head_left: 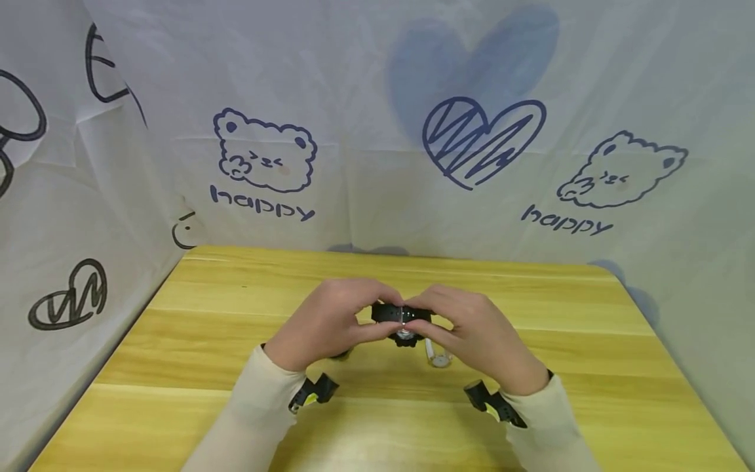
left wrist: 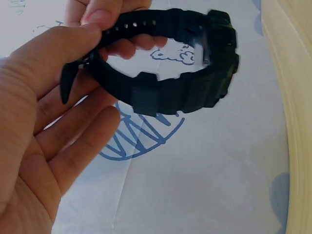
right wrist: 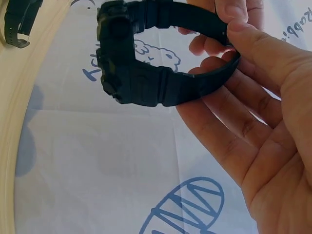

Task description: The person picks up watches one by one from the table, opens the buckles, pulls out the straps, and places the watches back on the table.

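Two hands meet above the middle of the desk [head_left: 590, 314], with a black wristwatch [head_left: 402, 316] held between them, clear of the desk top. The left hand [head_left: 327, 321] pinches one part of the strap between thumb and forefinger; in the left wrist view the thumb presses the perforated strap [left wrist: 131, 27] while the other fingers [left wrist: 73, 141] lie loosely extended below it. The right hand [head_left: 478, 328] pinches the strap from the opposite side, thumb on the outer band [right wrist: 195, 14], remaining fingers [right wrist: 229, 122] relaxed and spread beneath.

The strap is closed into a loop. In the head view the loop's long axis runs left to right, from one hand to the other. The chunky watch case [right wrist: 114, 48] sits at the end of the loop away from both palms, towards the printed cloth backdrop [head_left: 377, 131].

A small pale object [head_left: 439, 357], too small to identify, lies on the desk just below the right hand.
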`<state>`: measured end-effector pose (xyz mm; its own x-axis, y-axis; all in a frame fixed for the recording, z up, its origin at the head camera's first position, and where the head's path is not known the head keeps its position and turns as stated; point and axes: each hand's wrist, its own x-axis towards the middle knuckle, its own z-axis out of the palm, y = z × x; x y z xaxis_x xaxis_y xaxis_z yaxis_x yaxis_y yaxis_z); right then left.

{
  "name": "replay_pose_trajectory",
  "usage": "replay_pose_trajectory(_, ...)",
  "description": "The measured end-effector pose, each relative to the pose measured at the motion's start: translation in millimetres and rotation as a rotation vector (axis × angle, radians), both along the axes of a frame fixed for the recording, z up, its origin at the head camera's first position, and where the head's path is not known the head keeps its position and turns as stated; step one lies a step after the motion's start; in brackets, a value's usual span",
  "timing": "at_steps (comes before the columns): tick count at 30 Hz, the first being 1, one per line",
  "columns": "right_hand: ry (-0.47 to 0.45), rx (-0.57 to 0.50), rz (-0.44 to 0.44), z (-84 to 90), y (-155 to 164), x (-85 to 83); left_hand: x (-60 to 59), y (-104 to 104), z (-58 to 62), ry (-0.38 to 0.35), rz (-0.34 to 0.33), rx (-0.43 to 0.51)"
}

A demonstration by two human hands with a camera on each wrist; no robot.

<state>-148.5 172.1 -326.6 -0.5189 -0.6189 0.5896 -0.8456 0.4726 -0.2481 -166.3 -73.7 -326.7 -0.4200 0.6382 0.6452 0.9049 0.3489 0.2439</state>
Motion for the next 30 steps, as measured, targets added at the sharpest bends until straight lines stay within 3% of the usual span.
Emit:
replay_pose_trajectory(16,-0.023,-0.007,0.016,3.8,5.5,1.8,-0.5,-0.9,-0.8,-0.015,-0.049,0.051)
replay_pose_trajectory(24,0.027,-0.019,-0.038,1.3,3.6,0.0,2.3,-3.2,1.4,-0.021,-0.030,0.043)
replay_pose_trajectory(30,0.042,-0.004,-0.017,2.7,2.9,0.9,3.0,0.4,2.1,0.004,-0.029,0.028)
